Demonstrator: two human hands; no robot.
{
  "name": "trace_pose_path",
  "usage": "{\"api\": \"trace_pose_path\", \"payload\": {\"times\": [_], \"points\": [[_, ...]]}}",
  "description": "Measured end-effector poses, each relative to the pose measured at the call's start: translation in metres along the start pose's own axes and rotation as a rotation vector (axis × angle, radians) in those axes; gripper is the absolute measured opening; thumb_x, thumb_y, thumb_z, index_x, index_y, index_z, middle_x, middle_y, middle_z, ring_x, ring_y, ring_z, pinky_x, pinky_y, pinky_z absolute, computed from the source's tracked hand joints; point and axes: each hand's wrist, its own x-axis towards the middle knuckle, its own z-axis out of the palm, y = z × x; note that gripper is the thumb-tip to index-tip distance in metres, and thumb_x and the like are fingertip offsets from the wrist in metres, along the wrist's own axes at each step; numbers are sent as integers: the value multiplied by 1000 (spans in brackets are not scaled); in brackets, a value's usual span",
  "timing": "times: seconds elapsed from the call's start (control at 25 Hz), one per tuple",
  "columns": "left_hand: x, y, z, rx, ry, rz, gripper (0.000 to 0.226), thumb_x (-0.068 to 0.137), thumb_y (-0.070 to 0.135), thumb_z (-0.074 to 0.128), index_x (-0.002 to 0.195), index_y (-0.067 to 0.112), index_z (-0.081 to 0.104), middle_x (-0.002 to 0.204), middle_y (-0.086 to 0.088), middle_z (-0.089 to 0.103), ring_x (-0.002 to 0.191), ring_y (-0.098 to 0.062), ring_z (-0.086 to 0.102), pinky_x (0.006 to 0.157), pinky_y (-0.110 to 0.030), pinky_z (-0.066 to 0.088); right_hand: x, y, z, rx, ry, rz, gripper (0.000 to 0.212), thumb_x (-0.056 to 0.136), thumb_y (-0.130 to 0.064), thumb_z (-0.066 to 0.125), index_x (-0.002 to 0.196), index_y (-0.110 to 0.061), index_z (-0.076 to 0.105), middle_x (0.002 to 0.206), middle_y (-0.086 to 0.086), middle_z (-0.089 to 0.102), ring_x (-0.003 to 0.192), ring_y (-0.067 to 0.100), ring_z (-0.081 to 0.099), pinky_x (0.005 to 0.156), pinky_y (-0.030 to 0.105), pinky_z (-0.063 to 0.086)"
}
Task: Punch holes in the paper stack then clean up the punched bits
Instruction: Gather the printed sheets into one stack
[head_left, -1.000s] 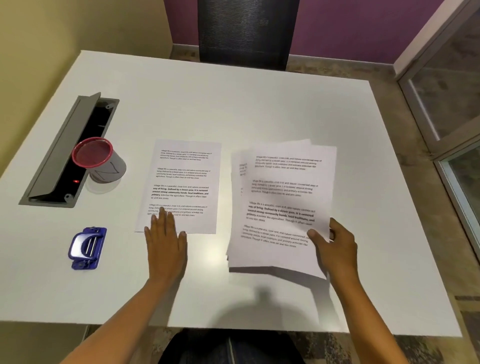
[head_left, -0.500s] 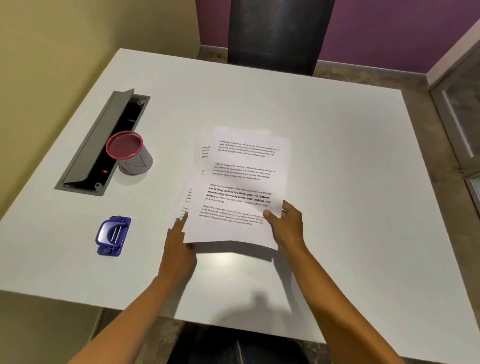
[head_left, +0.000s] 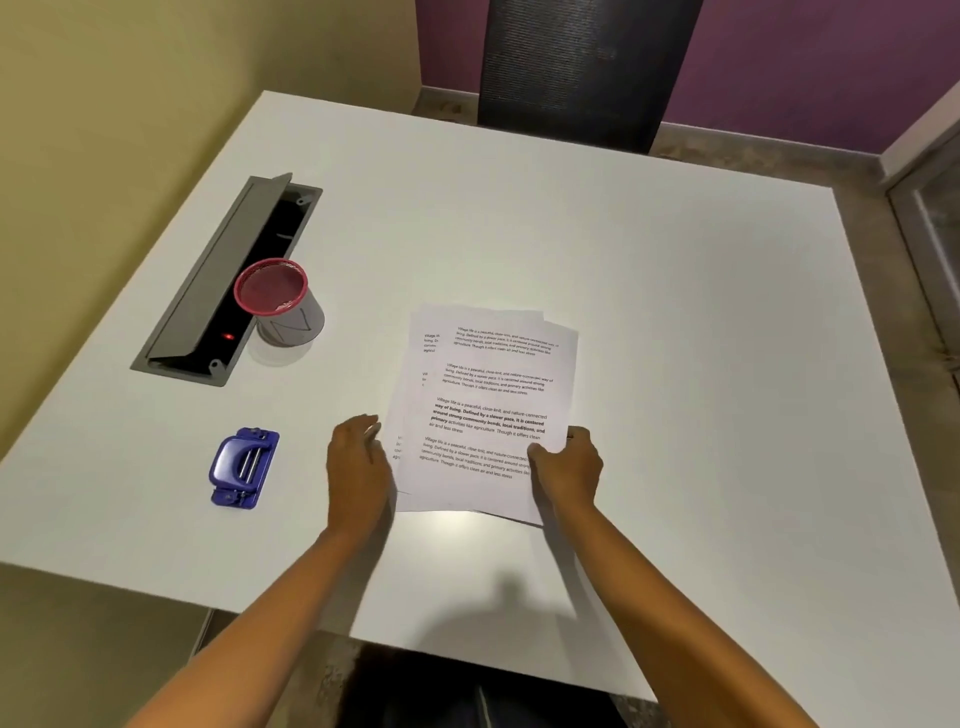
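Two hands frame the paper stack (head_left: 488, 410), which lies on the white table (head_left: 675, 338) just in front of you, its sheets fanned out of line so that the margins of lower pages peek out along the left and top edges. Your right hand (head_left: 566, 467) grips the stack's lower right corner, thumb on top of the printed page and fingers beneath. Your left hand (head_left: 358, 467) is not clasping anything: its fingers look loosely extended, touching the stack's left edge as if to nudge the sheets square. By the look of it you are at the very start, squaring up the pages, with nothing punched. No holes show along any visible margin and no paper bits lie on the table. The blue hole punch (head_left: 243, 466) sits untouched, well to the left of your left hand and apart from the paper. Beyond it a pink-rimmed mesh pen cup (head_left: 278, 301) stands against the open cable tray (head_left: 208, 291) set into the tabletop. You have yet to align the sheets, bring the punch to one edge and press, and then gather the punched bits. The cup may be meant to receive them, though that is only a guess.
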Motion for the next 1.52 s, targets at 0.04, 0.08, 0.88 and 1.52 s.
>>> {"api": "trace_pose_path", "payload": {"times": [0.04,0.08,0.88,1.52], "points": [[4,1,5,97,-81,27,36,93,0,45,128,3,52,142,-16,45,131,-31,42,108,-31,33,0,0,2,-36,19,-15,43,77,-16,69,116,-6,52,119,13,58,104,31,56,84,35,47],[7,3,11,195,-155,40,38,93,3,48,131,1,48,149,-17,37,136,-34,34,112,-37,30,0,-1,4,-79,31,-17,48,77,-16,69,119,-5,50,123,14,53,110,33,53,91,38,46],[-7,21,38,445,-203,111,41,94,6,42,134,-4,47,124,-20,55,112,-35,52,89,-41,46,7,-11,10,-46,-148,208,52,52,-38,64,97,-12,64,99,7,68,99,30,60,85,40,54],[-20,29,48,571,-244,56,51,97,16,39,146,6,32,148,-17,37,127,-32,44,92,-42,47,-7,-28,11,276,-202,228,67,46,-37,70,105,-18,44,107,4,61,96,30,64,89,46,54]]}}
